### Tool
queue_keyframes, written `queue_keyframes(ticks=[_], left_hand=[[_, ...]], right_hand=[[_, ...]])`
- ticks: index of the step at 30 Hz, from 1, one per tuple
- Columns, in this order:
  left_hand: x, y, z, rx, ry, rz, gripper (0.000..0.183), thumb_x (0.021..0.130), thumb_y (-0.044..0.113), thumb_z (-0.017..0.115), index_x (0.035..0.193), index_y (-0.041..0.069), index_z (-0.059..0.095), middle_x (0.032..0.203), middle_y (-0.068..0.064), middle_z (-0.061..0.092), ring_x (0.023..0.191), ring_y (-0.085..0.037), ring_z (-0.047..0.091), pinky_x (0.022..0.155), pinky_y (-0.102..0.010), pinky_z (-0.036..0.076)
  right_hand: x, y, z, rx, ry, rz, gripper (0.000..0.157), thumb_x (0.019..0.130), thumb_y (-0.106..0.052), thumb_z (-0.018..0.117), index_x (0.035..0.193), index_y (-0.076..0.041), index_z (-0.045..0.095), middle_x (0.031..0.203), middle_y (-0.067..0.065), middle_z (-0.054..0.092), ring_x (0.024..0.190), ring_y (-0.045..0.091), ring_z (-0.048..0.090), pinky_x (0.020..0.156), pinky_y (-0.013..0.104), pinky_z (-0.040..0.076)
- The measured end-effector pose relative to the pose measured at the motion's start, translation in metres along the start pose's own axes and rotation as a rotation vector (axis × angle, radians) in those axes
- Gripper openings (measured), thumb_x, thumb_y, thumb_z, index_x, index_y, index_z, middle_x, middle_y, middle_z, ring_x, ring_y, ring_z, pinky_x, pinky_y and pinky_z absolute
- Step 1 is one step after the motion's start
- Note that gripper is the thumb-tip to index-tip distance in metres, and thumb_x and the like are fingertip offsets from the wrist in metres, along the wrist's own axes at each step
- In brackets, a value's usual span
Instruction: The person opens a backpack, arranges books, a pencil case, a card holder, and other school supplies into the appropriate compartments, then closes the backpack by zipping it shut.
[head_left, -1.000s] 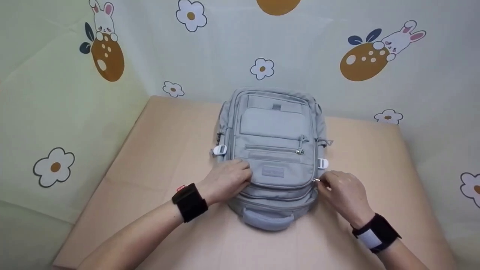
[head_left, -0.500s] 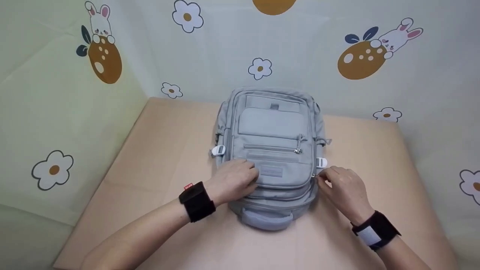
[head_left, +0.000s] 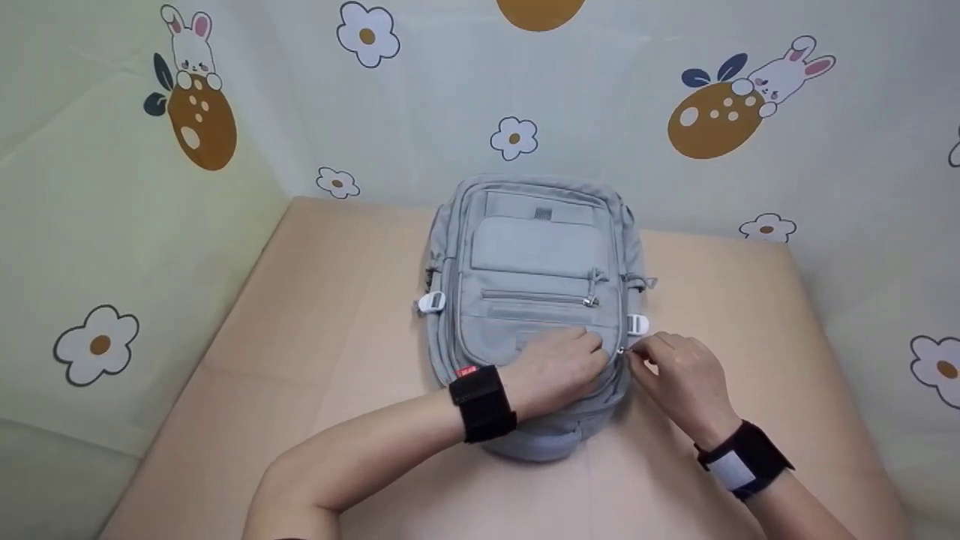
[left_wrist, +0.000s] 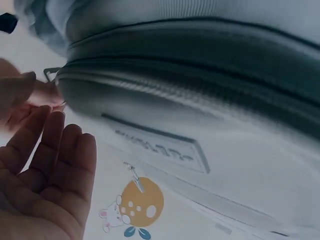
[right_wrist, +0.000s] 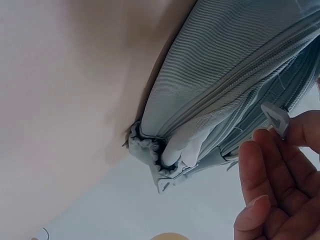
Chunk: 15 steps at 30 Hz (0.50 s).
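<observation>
A grey backpack [head_left: 538, 244] lies on its back with its top handle [head_left: 536, 448] nearest me. My right hand [head_left: 679, 382] is at its right edge, pinching a metal zipper pull [right_wrist: 276, 120] between thumb and fingers. Along that side the zipper track [right_wrist: 240, 75] shows in the right wrist view. My left hand [head_left: 559, 371] hovers low over the front pocket's near end, close to the right hand and partly covering the label patch. Its fingers [left_wrist: 60, 150] are relaxed, with nothing in them, just beside the pocket's zipped corner.
White strap buckles [head_left: 432, 302] sit on both sides of the bag. Another zipper pull [head_left: 591, 301] rests on the front pocket. The tan table [head_left: 345, 300] meets patterned cloth walls [head_left: 427, 97] at the back and sides.
My left hand has slid right across the bag's near end, from its left side toward the right hand. The right hand keeps its pinch and has barely moved.
</observation>
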<state>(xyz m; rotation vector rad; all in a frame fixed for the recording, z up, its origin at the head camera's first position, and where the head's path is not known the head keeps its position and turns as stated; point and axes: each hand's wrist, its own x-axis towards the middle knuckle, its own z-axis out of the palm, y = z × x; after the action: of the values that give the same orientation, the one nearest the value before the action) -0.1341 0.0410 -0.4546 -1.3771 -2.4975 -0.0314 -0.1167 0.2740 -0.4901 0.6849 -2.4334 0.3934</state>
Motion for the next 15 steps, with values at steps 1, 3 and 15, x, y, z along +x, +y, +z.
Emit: queue_keyframes(ticks=[1, 3, 15], left_hand=[[0.0022, 0.0014, 0.0028, 0.028, -0.012, -0.005, 0.01, 0.1, 0.024, 0.062, 0.102, 0.018, 0.069, 0.094, 0.004, 0.058, 0.081, -0.013, 0.052, 0.062, -0.025, 0.046], [0.0048, 0.003, 0.0076, 0.079, -0.033, -0.015, 0.008, 0.098, 0.022, 0.063, 0.103, 0.019, 0.069, 0.098, 0.005, 0.06, 0.083, -0.013, 0.054, 0.062, -0.025, 0.048], [0.0053, 0.0042, 0.0107, 0.045, -0.107, -0.043, 0.008, 0.099, 0.018, 0.062, 0.103, 0.016, 0.069, 0.095, 0.002, 0.063, 0.079, -0.014, 0.059, 0.054, -0.027, 0.049]], right_hand=[[0.0003, -0.0001, 0.0004, 0.0, -0.003, 0.001, 0.01, 0.078, -0.005, 0.078, 0.085, -0.01, 0.071, 0.074, -0.001, 0.068, 0.061, 0.017, 0.059, 0.056, 0.035, 0.045], [0.0009, 0.0001, 0.0011, 0.002, -0.01, 0.003, 0.008, 0.079, -0.007, 0.076, 0.084, -0.01, 0.071, 0.074, -0.001, 0.068, 0.061, 0.017, 0.06, 0.056, 0.035, 0.045], [0.0038, 0.0052, -0.0006, 0.008, -0.068, 0.039, 0.016, 0.079, -0.004, 0.085, 0.087, -0.008, 0.072, 0.074, 0.001, 0.068, 0.061, 0.016, 0.057, 0.057, 0.035, 0.046]])
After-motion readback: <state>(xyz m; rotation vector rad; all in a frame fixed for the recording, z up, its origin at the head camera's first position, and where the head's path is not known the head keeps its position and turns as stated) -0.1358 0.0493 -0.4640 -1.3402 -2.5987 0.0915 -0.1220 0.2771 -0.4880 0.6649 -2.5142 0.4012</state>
